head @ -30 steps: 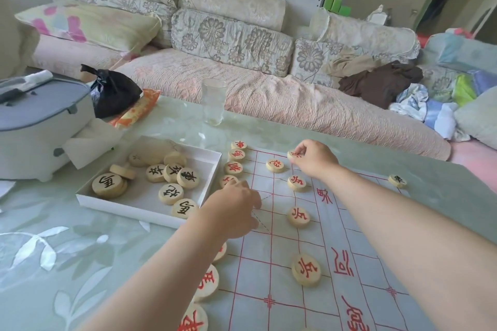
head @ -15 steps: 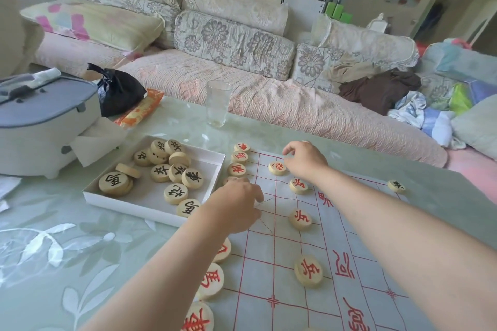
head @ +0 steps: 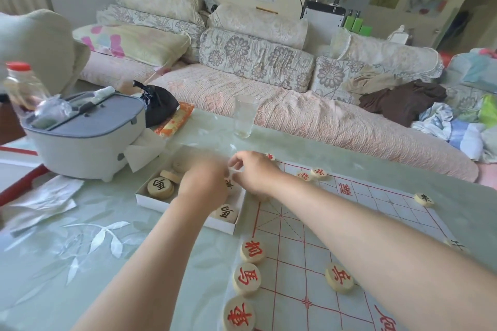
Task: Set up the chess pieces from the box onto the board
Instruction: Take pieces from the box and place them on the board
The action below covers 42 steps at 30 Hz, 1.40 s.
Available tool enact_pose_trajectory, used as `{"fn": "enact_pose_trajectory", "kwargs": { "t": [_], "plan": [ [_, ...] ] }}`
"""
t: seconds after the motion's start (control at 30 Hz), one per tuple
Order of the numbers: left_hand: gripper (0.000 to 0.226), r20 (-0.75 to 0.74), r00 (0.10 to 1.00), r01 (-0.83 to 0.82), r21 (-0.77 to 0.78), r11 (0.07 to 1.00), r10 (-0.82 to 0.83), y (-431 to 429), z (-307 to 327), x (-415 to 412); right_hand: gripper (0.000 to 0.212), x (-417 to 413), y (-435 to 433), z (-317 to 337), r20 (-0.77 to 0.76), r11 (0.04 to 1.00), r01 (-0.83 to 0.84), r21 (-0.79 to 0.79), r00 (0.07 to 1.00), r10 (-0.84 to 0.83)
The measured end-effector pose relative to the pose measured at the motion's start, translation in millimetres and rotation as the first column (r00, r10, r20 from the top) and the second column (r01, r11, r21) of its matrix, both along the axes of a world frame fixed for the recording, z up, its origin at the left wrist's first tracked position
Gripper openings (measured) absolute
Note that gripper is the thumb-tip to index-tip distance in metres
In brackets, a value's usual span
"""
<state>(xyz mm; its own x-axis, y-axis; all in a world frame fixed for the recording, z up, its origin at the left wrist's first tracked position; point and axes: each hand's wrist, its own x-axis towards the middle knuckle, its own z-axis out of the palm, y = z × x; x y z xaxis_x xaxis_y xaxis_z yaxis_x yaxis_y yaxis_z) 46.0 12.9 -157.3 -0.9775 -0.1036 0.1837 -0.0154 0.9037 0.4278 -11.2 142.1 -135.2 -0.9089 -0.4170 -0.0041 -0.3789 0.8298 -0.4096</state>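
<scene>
Reaching over the white box (head: 150,199), both hands sit close together above its middle, the left hand (head: 204,185) blurred with its fingers curled downward into the tray and the right hand (head: 255,173) just beside it, thumb and forefinger pinched near a black-lettered piece (head: 229,184) that peeks out between them. Whether either hand has actually closed on a disc I cannot tell; the motion blur and the hands themselves hide the fingertips' contact. The black pieces yet to be placed lie in the box: a stacked pair at the near-left corner (head: 160,187), another at the near-right corner (head: 225,213), and a few more behind the left hand. The box lies to the left of the board (head: 382,212), its long axis running roughly along the board's left edge, so the pieces are directly beneath the hands while their destination squares sit to the right. Red pieces already stand down the board's near-left column (head: 252,251) and a red soldier (head: 339,276) further in; only a black piece or two (head: 424,198) stands on the far right side. My judgement is that the right hand, being nearer the board, is better placed to carry the next black disc across, a long reach over the red pieces, where a dragging forearm could nudge them off their points.
</scene>
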Motion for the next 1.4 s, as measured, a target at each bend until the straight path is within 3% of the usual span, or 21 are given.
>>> {"fn": "enact_pose_trajectory", "kwargs": {
  "t": [0.1, 0.17, 0.33, 0.43, 0.53, 0.63, 0.7, 0.8, 0.93, 1.07, 1.23, 1.4],
  "plan": [
    [0.035, 0.023, 1.0, -0.016, -0.016, 1.0, 0.017, -22.3, -5.3, 6.5, 0.048, 1.7, -11.5, -3.6, 0.085, 0.991, -0.027, 0.131, 0.996, 0.015],
    [0.04, 0.05, 0.998, 0.032, 0.022, 0.999, -0.033, -31.3, -10.5, 10.3, 0.051, 2.9, -16.1, -5.3, 0.082, 0.988, -0.022, 0.154, 0.997, 0.01],
    [0.039, 0.163, 0.983, 0.078, 0.056, 0.995, -0.086, -40.2, -19.5, 12.5, 0.025, -0.4, -20.9, -13.3, 0.046, 0.987, 0.001, 0.159, 0.999, -0.008],
    [0.036, 0.105, 0.992, 0.062, 0.088, 0.994, -0.071, -40.3, -16.5, 10.5, 0.01, 1.2, -18.6, -11.3, 0.051, 0.998, -0.001, 0.066, 0.999, -0.002],
    [0.042, 0.059, 0.995, 0.064, 0.16, 0.985, -0.074, -37.0, -11.8, 8.3, 0.009, 3.4, -19.6, -9.7, 0.091, 0.985, 0.048, -0.163, 0.995, -0.034],
    [0.038, 0.053, 0.998, 0.012, 0.196, 0.98, -0.023, -32.3, -6.0, 5.6, 0.014, 8.2, -22.7, -9.3, 0.181, 0.909, 0.112, -0.402, 0.983, -0.041],
    [0.035, 0.056, 0.998, -0.053, 0.229, 0.972, 0.041, -33.2, -1.7, 3.8, 0.025, 13.8, -22.9, -8.5, 0.226, 0.885, 0.115, -0.451, 0.974, -0.011],
    [0.03, 0.053, 0.993, -0.115, 0.29, 0.95, 0.104, -39.7, 0.1, 3.7, 0.028, 23.1, -21.3, -9.4, 0.209, 0.91, 0.086, -0.405, 0.978, 0.0],
    [0.027, 0.029, 0.989, -0.145, 0.241, 0.96, 0.142, -44.0, -1.2, 9.8, 0.028, 33.1, -19.2, -14.2, 0.055, 0.998, 0.006, -0.064, 0.998, -0.003],
    [0.022, 0.002, 0.988, -0.153, 0.211, 0.966, 0.156, -45.5, -0.7, 15.2, 0.029, 40.2, -26.6, -22.1, -0.01, 0.985, -0.062, 0.163, 0.998, 0.065],
    [0.029, -0.01, 0.991, -0.13, 0.153, 0.98, 0.133, -42.9, -4.0, 15.3, 0.02, 39.6, -32.5, -26.6, -0.077, 0.978, -0.047, 0.202, 0.995, 0.063],
    [0.026, -0.111, 0.986, -0.105, 0.188, 0.976, 0.128, -33.5, -1.2, 16.2, 0.024, 44.4, -16.8, -18.1, -0.154, 0.997, -0.027, 0.076, 0.987, 0.038]
  ]
}}
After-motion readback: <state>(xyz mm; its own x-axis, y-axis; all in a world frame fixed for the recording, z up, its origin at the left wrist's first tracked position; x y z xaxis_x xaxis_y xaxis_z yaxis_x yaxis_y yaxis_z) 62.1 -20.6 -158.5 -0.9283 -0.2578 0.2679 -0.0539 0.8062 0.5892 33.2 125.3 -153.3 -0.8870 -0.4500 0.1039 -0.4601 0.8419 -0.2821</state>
